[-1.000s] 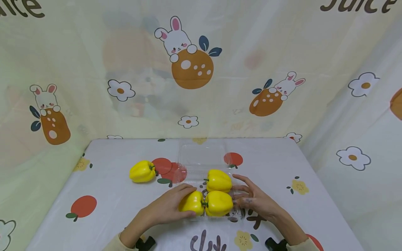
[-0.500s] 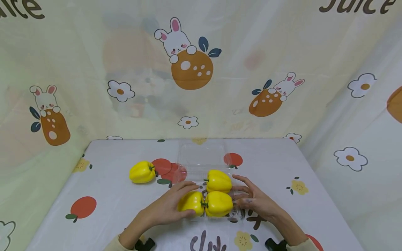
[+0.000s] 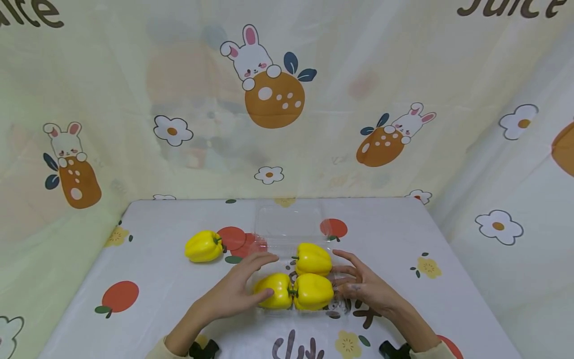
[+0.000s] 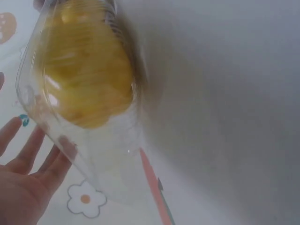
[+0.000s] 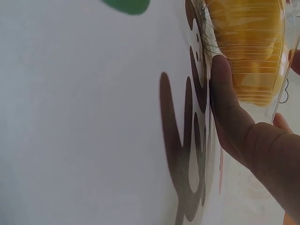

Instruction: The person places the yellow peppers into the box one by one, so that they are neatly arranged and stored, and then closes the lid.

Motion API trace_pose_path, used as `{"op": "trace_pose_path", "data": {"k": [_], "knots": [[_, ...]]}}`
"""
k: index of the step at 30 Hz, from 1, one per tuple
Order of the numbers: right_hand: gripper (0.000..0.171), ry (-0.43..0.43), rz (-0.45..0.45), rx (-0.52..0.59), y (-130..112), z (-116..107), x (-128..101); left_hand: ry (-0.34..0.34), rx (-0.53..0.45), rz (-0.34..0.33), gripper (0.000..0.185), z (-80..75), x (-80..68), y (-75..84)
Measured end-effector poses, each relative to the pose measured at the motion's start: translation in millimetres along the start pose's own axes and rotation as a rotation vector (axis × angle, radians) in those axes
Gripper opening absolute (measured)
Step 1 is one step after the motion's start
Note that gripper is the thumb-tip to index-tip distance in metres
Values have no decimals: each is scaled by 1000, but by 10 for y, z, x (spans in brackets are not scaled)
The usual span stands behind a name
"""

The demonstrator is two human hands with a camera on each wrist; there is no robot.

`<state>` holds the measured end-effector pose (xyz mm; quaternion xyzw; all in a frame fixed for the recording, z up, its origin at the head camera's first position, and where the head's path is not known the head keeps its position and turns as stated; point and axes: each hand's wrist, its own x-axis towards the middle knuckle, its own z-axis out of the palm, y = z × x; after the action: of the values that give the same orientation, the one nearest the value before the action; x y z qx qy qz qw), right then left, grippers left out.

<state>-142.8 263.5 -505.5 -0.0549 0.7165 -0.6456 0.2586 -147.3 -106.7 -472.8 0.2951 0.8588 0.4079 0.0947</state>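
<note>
the clear plastic box (image 3: pixel 287 234) lies open on the counter (image 3: pixel 394 239), and three yellow peppers sit in its near half: one at the back right (image 3: pixel 313 259), one front right (image 3: pixel 313 291), one front left (image 3: pixel 274 290). the left hand (image 3: pixel 237 289) rests its loosely spread fingers on the front-left pepper, gripping nothing firmly. the right hand (image 3: pixel 358 281), fingers straight, touches the box's right wall. a fourth pepper (image 3: pixel 203 245) lies apart on the counter, left of the box. judging by this, packing is mostly done; one pepper and the lid remain.
</note>
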Motion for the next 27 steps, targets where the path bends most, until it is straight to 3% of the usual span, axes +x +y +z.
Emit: {"op": "trace_pose_path", "data": {"k": [8,12,22,27], "knots": [[97,-1,1,-3,0,-5,-15,81,-55,55,63,-88,0,-86],[95,3,14,1,-5,-2,-9,127,-38,83,62,-137,5,-144],[93,-2,11,-5,5,4,-2,216,-1,61,59,-288,-5,-315],[93,-5,8,3,9,-2,-5,248,15,80,56,-325,-4,-379]]}}
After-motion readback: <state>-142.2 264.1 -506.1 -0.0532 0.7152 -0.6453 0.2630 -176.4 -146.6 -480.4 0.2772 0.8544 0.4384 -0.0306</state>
